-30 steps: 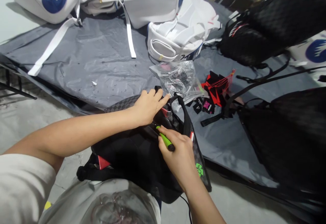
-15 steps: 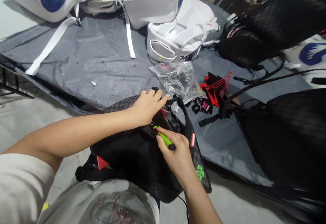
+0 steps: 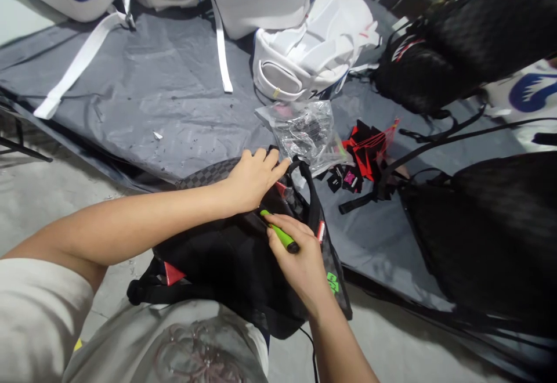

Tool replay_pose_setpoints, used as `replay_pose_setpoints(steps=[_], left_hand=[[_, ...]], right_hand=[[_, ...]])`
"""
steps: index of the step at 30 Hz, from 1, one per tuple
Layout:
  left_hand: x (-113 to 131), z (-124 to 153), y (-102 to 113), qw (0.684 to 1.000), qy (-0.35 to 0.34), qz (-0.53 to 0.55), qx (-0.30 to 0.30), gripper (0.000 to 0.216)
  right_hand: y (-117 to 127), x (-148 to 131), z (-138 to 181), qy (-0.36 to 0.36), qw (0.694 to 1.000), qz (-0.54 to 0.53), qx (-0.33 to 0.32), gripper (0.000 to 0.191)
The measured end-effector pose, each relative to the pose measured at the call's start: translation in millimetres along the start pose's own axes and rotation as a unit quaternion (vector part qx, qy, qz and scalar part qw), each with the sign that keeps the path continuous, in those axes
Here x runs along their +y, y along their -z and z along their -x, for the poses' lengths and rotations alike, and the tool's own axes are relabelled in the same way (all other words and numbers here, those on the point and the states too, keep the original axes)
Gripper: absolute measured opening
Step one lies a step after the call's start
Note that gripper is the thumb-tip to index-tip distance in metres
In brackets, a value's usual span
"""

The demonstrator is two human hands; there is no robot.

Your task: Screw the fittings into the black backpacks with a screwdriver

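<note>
A black backpack point(image 3: 226, 255) with grey checkered panels lies across my lap and against the table edge. My left hand point(image 3: 255, 180) rests on its upper part, fingers spread over the fabric and thumb hidden. In my right hand point(image 3: 300, 249) is a green-handled tool point(image 3: 282, 237) with a black end, gripped between thumb and fingers. Its tip points up-left into the bag just below my left hand, and I cannot make out the tip. Beside my right hand, a black carry loop point(image 3: 314, 194) arches from the bag.
A clear plastic bag point(image 3: 304, 130) lies beyond the backpack, with red and black tags point(image 3: 365, 151) to its right. White backpacks point(image 3: 265, 0) stand at the back of the grey-covered table point(image 3: 174, 104). More black backpacks point(image 3: 491, 232) occupy the right side.
The view has shifted slightly. The backpack's right side has moved a little left and up, with less of the green patch showing. Both hands keep nearly the same position and hold.
</note>
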State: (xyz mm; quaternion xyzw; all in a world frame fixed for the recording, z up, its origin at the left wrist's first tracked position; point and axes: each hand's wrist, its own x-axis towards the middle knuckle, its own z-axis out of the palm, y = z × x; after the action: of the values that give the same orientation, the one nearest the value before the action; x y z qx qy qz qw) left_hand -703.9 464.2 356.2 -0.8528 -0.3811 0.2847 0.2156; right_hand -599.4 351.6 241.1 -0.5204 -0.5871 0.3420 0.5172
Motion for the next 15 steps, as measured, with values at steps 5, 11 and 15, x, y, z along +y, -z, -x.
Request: replay_pose_setpoints(steps=[5,11,15], left_hand=[[0.5,0.1,-1.5,1.0,0.0,0.001,0.002,0.091],[-1.2,-0.9,-4.3,1.0,0.001,0.006,0.016,0.091],[1.2,1.8,-4.0,0.999,0.005,0.016,0.036,0.099]], right_hand=[[-0.4,-1.9,1.1,-0.015,1.0,0.016,0.001,0.024],[-2.7,-2.6,-3.1,-0.011,1.0,0.021,0.001,0.024],[-2.8,-2.8,-1.8,0.048,0.998,0.031,0.01,0.025]])
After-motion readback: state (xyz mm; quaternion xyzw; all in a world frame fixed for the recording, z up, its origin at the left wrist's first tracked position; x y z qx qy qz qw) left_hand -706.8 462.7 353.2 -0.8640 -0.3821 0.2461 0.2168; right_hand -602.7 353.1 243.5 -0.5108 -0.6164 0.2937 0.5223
